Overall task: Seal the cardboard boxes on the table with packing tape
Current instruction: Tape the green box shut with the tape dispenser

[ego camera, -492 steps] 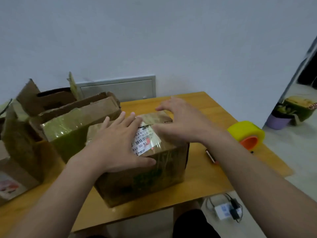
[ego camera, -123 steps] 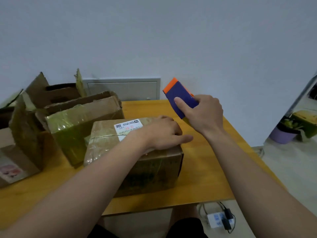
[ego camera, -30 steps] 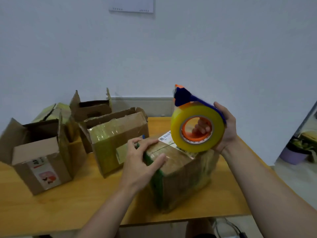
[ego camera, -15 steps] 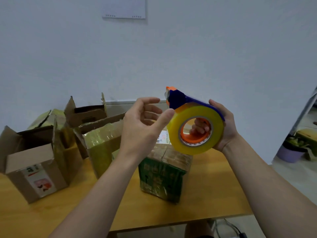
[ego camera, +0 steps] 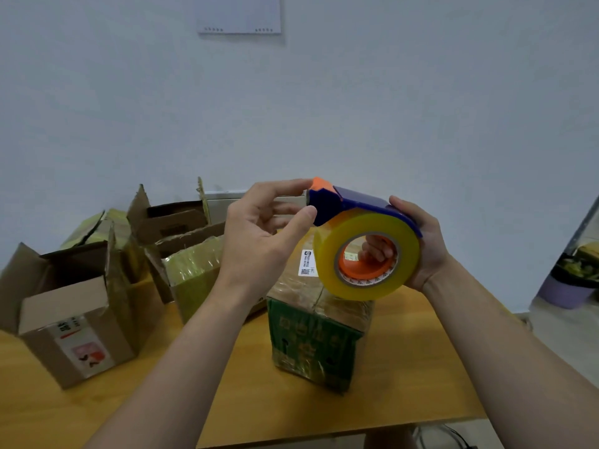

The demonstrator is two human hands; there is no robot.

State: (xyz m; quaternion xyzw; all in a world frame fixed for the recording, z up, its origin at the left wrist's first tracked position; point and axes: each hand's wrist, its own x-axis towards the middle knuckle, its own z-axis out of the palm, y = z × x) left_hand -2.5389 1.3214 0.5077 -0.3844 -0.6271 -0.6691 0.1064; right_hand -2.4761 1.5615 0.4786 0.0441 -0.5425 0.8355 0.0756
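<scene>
1. While your right grip (ego camera: 424, 241) holds the tape dispenser (ego camera: 363, 225) in the air, fingers curled through its orange core, it hangs just above the green-sided box (ego camera: 314, 341).
2. Your left grip (ego camera: 259, 244) pinches the dispenser's blue-and-orange nose between thumb and forefinger.
3. Open boxes (ego camera: 71, 312) stand on the table (ego camera: 415, 384), off to your left.
</scene>
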